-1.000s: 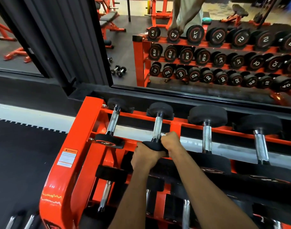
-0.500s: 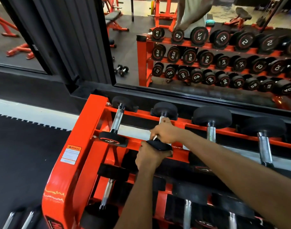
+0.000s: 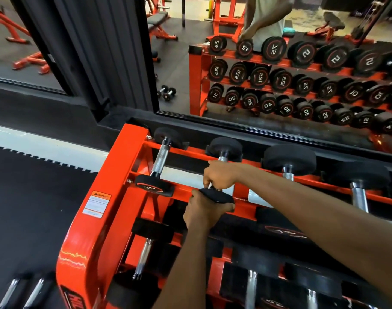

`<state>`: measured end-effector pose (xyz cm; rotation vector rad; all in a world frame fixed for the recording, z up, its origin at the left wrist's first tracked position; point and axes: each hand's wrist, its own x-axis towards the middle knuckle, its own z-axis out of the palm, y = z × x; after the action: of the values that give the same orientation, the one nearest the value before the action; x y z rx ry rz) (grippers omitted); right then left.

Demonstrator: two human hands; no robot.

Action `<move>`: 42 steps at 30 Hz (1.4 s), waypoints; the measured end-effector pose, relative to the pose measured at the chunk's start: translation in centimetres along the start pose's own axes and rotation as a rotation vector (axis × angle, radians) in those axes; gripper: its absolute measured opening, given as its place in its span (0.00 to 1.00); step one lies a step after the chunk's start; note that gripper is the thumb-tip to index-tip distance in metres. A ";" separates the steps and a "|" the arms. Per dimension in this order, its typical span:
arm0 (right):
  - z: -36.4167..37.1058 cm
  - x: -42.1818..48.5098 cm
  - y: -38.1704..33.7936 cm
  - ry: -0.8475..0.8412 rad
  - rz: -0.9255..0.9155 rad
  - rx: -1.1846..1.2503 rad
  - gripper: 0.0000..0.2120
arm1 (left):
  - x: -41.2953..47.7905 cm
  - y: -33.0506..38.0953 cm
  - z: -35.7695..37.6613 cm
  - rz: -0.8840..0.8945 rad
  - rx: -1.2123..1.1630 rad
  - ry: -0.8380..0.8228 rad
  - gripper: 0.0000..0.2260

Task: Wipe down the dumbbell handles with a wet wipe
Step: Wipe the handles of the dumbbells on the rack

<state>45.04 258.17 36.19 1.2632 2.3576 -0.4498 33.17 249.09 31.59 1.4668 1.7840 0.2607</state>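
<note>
On the top tier of the orange rack (image 3: 114,192) lies a small black dumbbell (image 3: 225,146), second from the left. My left hand (image 3: 201,214) grips its near black head (image 3: 216,195) from below. My right hand (image 3: 219,175) is curled round its chrome handle, which is mostly hidden; a sliver of white wipe (image 3: 210,185) shows under the fingers. To the left lies another small dumbbell (image 3: 160,159) with its knurled handle bare. Two larger dumbbells (image 3: 288,161) (image 3: 360,186) lie to the right.
A wall mirror (image 3: 279,74) behind the rack reflects the dumbbell tiers and a person's torso. Lower rack tiers hold more dumbbells (image 3: 146,248). Black rubber floor mat (image 3: 34,208) lies to the left, with chrome handles (image 3: 23,293) at the bottom left corner.
My right hand has slid from the near end of the handle up along it toward the far head. My left hand has stayed on the near head.
</note>
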 end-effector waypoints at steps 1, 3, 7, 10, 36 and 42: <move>-0.3 -0.1 0.4 0.007 -0.006 0.058 0.17 | 0.0 0.0 0.0 0.000 0.000 -0.001 0.49; -0.4 -0.3 0.6 0.019 -0.017 0.118 0.15 | 0.2 0.0 0.0 -0.008 0.003 -0.010 0.49; 0.2 -1.1 -0.1 0.052 0.005 0.164 0.17 | 0.3 -0.1 -0.2 -0.030 -0.009 -0.027 0.49; 0.9 -3.1 1.0 0.117 -0.037 0.276 0.19 | 0.3 -0.1 -0.4 -0.025 -0.043 -0.046 0.47; 6.7 -2.1 -0.9 0.585 0.866 1.511 0.08 | -0.5 0.5 -0.9 -0.039 -0.080 -0.032 0.51; 8.0 -0.4 -0.7 0.801 0.986 1.508 0.07 | -0.6 0.5 -1.0 -0.031 -0.069 -0.046 0.50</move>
<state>46.34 253.76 29.62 3.4181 1.0657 -1.6657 32.84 249.01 32.81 1.3852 1.7426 0.2681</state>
